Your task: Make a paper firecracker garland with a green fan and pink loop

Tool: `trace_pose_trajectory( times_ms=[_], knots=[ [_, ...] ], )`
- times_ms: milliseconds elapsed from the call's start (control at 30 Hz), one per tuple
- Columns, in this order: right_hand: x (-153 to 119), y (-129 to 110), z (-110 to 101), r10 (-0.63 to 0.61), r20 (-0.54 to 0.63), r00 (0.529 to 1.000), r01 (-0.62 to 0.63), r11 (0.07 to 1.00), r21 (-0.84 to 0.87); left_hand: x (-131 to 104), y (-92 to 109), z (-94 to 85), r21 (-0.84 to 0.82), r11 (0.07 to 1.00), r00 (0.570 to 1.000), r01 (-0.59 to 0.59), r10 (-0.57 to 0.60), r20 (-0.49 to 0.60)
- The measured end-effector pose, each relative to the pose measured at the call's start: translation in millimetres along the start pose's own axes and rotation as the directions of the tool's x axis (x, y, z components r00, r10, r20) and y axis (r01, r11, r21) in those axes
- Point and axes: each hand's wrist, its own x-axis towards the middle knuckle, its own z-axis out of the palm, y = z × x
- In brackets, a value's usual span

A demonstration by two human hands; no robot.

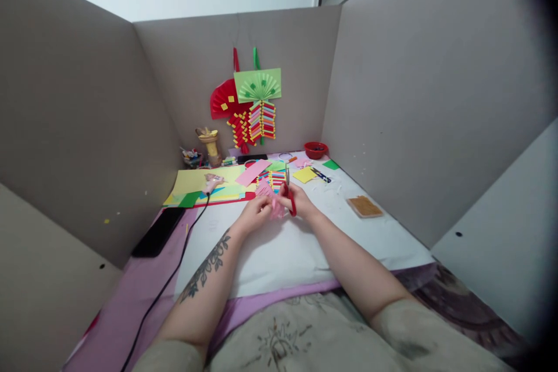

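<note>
Pinched between the fingers of my left hand is a piece of pink paper that looks pleated or fringed. My right hand is closed around red-handled scissors, their blades pointing up and away from me. Its fingertips also touch the right side of the pink paper. Just beyond my hands lie a row of small multicoloured paper rolls and a flat pink strip. Further right, a yellow paper square sits by a dark-handled cutter or pen-like tool.
A glue gun with a black cord rests on coloured paper sheets at left, near a black phone-like slab. A red bowl and a tan square pad stand right. Grey partitions enclose the table; red and green paper ornaments hang behind.
</note>
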Motion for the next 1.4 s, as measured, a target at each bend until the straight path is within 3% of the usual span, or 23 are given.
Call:
trace_pose_trajectory(
  times_ms=[367,467,567,733,800,867,967,1067,1200,1267,1333,1400],
  knots=[
    [-3.7,-9.3,1.3,-0.036,0.036,0.999,0.042,0.978,-0.203,-0.2,3.0,-1.0,-0.116,0.983,0.990,0.143,-0.144,-0.001],
    [-4.1,-10.9,2.4,-0.056,0.022,0.998,0.060,0.970,-0.237,0.6,1.5,-2.0,-0.225,0.951,0.977,0.211,-0.213,0.016],
    [-3.9,-14.4,1.0,-0.115,-0.045,0.992,0.102,0.967,-0.233,3.2,-0.9,-5.3,-0.397,0.878,0.946,0.266,-0.317,-0.065],
    [-4.4,-23.3,-3.6,-0.145,-0.186,0.972,0.093,0.960,-0.263,9.1,-7.1,-12.6,-0.684,0.688,0.839,0.243,-0.503,-0.209],
    [-5.7,-26.2,-3.9,-0.074,-0.118,0.990,0.046,0.973,-0.224,11.6,-9.6,-14.9,-0.777,0.600,0.795,0.191,-0.559,-0.237],
    [-8.0,-28.0,-3.1,0.022,0.063,0.998,-0.009,0.980,-0.198,13.7,-11.1,-16.8,-0.836,0.536,0.764,0.121,-0.588,-0.267],
    [-13.5,-28.1,-1.4,0.152,0.307,0.939,-0.080,0.969,-0.236,15.8,-10.9,-19.0,-0.855,0.518,0.751,0.016,-0.571,-0.331],
    [-18.4,-26.4,-0.4,0.249,0.385,0.889,-0.147,0.950,-0.275,16.8,-8.7,-20.5,-0.821,0.569,0.735,-0.049,-0.536,-0.415],
    [-17.7,-32.9,3.8,0.328,0.414,0.849,-0.249,0.940,-0.235,17.3,-7.3,-20.6,-0.790,0.612,0.695,-0.048,-0.547,-0.466],
    [-17.8,-43.6,9.2,0.248,0.378,0.892,-0.222,0.969,-0.113,17.0,-8.6,-19.7,-0.803,0.595,0.687,-0.038,-0.567,-0.453],
    [-23.9,-57.0,15.4,0.078,0.258,0.963,-0.095,0.994,0.053,16.2,-11.2,-18.5,-0.818,0.574,0.696,-0.024,-0.578,-0.426],
    [-37.7,-68.5,19.2,-0.041,0.130,0.991,0.022,0.990,0.143,14.8,-14.5,-17.3,-0.819,0.574,0.702,0.004,-0.584,-0.407]
  ],
)
